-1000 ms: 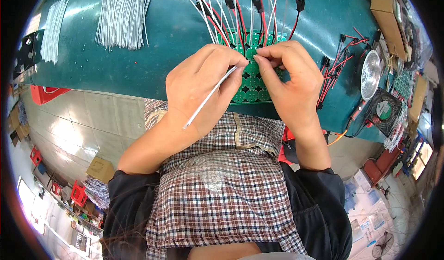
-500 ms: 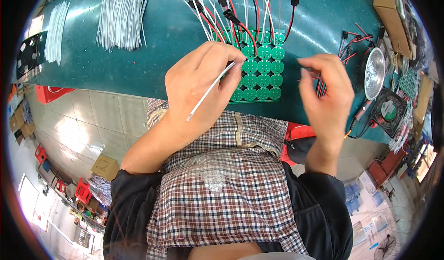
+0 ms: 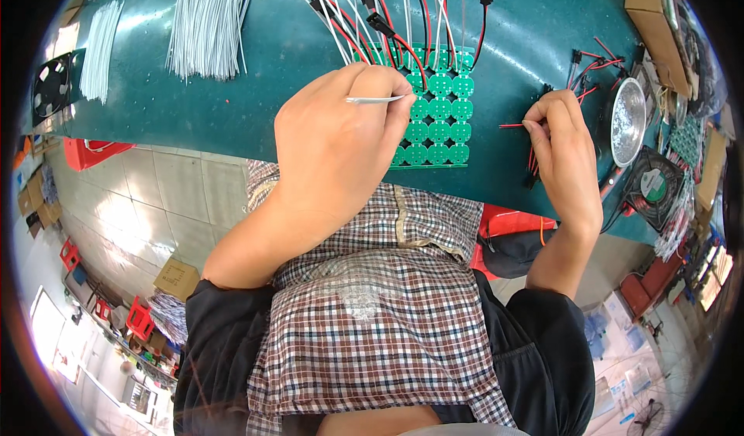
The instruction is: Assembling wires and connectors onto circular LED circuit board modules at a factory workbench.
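Note:
My left hand (image 3: 341, 130) hovers over the near left part of a green circuit board panel (image 3: 439, 132), its fingers pinched on a thin white wire (image 3: 368, 99). That wire's free end points left over the back of the hand. Off the panel's right side, my right hand (image 3: 566, 145) is closed on a thin red wire (image 3: 511, 126), whose end sticks out leftward from the fingertips. Red-and-black leads with black connectors (image 3: 380, 24) and several white wires rise from the panel's far rows. The left hand hides part of the panel.
White wire bundles (image 3: 208, 29) lie at the far left, near a small black fan (image 3: 53, 86). To the right are more connector leads (image 3: 593, 68), a round metal dish (image 3: 628, 122), a soldering iron (image 3: 611, 182), another fan (image 3: 652, 184) and a cardboard box (image 3: 655, 29).
My right hand has gone from spread fingers to a pinch on the red wire. The white wire in my left hand has swung up from slanting downward to nearly level.

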The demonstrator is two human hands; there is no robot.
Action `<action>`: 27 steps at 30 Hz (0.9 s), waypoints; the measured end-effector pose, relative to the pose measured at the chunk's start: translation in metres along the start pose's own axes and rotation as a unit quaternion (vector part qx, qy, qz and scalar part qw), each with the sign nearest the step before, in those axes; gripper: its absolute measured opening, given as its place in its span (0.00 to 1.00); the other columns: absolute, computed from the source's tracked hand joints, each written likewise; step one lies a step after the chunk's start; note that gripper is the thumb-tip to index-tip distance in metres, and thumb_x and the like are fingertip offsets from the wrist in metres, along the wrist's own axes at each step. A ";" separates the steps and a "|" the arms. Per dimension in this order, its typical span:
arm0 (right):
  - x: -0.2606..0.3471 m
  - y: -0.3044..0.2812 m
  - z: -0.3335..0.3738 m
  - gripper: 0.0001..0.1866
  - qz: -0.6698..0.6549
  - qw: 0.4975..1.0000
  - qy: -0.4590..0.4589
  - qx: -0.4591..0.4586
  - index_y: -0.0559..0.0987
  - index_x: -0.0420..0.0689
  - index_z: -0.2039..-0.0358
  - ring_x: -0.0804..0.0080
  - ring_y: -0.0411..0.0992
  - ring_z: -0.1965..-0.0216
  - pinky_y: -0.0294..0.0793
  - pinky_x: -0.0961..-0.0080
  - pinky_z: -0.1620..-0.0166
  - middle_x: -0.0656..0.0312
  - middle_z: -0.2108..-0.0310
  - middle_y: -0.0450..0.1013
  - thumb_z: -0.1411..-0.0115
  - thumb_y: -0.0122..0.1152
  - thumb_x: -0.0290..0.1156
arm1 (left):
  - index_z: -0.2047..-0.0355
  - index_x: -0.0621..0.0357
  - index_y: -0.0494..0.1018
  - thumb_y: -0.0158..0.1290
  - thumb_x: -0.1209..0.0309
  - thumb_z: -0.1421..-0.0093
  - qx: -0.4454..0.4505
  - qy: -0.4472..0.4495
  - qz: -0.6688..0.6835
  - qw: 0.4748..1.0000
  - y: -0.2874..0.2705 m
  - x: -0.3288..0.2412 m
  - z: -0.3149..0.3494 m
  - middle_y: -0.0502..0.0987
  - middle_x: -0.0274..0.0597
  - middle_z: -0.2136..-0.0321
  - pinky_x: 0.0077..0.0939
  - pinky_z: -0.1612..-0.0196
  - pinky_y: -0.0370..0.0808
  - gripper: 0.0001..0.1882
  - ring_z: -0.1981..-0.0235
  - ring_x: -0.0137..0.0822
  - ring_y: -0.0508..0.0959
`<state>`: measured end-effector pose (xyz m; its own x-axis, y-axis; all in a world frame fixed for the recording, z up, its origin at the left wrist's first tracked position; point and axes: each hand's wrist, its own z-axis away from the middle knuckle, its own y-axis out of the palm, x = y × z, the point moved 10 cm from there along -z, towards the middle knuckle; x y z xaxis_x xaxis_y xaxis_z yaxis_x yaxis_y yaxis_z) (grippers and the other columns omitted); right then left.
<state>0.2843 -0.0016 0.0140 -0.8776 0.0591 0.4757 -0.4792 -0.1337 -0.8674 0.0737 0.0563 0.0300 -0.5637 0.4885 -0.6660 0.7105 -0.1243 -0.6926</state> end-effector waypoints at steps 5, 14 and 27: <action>0.006 -0.005 0.001 0.08 -0.039 0.999 0.005 0.007 0.73 0.37 0.65 0.51 0.71 0.64 0.70 0.61 0.60 0.53 0.64 0.68 0.44 0.63 0.21 | 0.75 0.54 0.74 0.65 0.71 0.49 0.032 -0.002 -0.041 0.999 0.003 -0.004 -0.005 0.76 0.38 0.79 0.32 0.76 0.72 0.09 0.77 0.40 0.78; -0.002 -0.044 0.006 0.05 -0.051 0.974 -0.032 -0.220 0.77 0.39 0.65 0.74 0.69 0.74 0.69 0.78 0.70 0.60 0.67 0.74 0.41 0.64 0.18 | 0.73 0.57 0.75 0.66 0.73 0.46 0.045 -0.018 -0.091 0.995 0.007 0.002 -0.010 0.79 0.36 0.80 0.23 0.78 0.72 0.08 0.80 0.30 0.79; -0.027 0.004 0.005 0.13 -0.552 0.813 0.105 -0.152 0.80 0.32 0.52 0.82 0.72 0.66 0.71 0.85 0.62 0.54 0.58 0.79 0.38 0.61 0.17 | 0.69 0.57 0.79 0.65 0.74 0.44 0.031 -0.079 0.011 0.996 -0.026 0.010 -0.001 0.79 0.32 0.78 0.16 0.75 0.71 0.05 0.77 0.21 0.77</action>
<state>0.3061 -0.0082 -0.0021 0.1215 0.1484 0.9814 -0.9292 0.3647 0.0599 0.0499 0.0651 0.0422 -0.6118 0.3436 -0.7125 0.6981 -0.1891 -0.6906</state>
